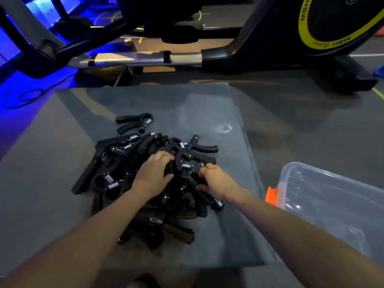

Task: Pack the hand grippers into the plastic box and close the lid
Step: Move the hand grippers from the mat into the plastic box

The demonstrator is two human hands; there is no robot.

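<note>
The clear plastic box with the orange latch (pixel 332 204) sits open, well to the right of my grip. Beneath it, the tangled heap of black sprung hand grippers (pixel 128 167) could snag and spill. My left hand (pixel 152 176) presses, curled, into the heap; my right hand (pixel 216 181) clasps one handle.

1. The hand grippers (pixel 145 175) in the pile look like matt black plastic, each with a shiny coiled metal spring.
2. Some handles in the pile look softer and duller, like foam or rubber; which one is unclear.
3. The plastic box (pixel 332 202) is clear, glossy plastic with a smooth wall, and carries an opaque orange plastic clip (pixel 271 196).
4. The mat (pixel 187 104) under the pile is grey, matt and smooth, with a faint sheen.
5. The exercise bike (pixel 311 38) behind has glossy black casing with a yellow ring, and a brushed metal rail (pixel 135 59).
</note>
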